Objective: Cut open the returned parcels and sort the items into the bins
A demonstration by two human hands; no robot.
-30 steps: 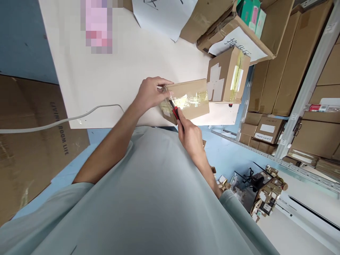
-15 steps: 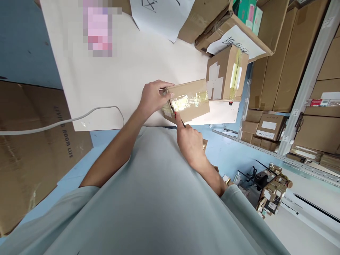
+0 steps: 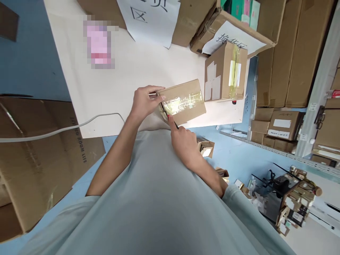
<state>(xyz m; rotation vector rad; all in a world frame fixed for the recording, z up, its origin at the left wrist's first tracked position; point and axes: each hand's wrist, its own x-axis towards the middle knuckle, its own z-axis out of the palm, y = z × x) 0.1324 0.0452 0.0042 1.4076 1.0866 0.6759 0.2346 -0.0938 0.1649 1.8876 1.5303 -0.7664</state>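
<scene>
A small cardboard box (image 3: 186, 111) with shiny yellowish tape along its top is near the table's front edge. My left hand (image 3: 145, 102) grips its left end, thumb on the top face and fingers along the far side. In my right hand (image 3: 184, 141) is a slim box cutter (image 3: 174, 123) with red and black parts, closed in the fingers. The index finger is stretched along the cutter, and its tip meets the box's left edge near the taped end. The blade itself cannot be made out.
A taped carton (image 3: 225, 72) with white labels stands right of the box, before an open carton (image 3: 271, 26) of green packages. A pink blurred item (image 3: 98, 44) is at the table's far left. A grey cable (image 3: 79, 125) crosses the left edge. Shelves of boxes (image 3: 281, 124) stand right.
The view has shifted, so table items sit differently in frame. My hands, the box and the cutter keep nearly the same arrangement, with the cutter still at the box's left edge.
</scene>
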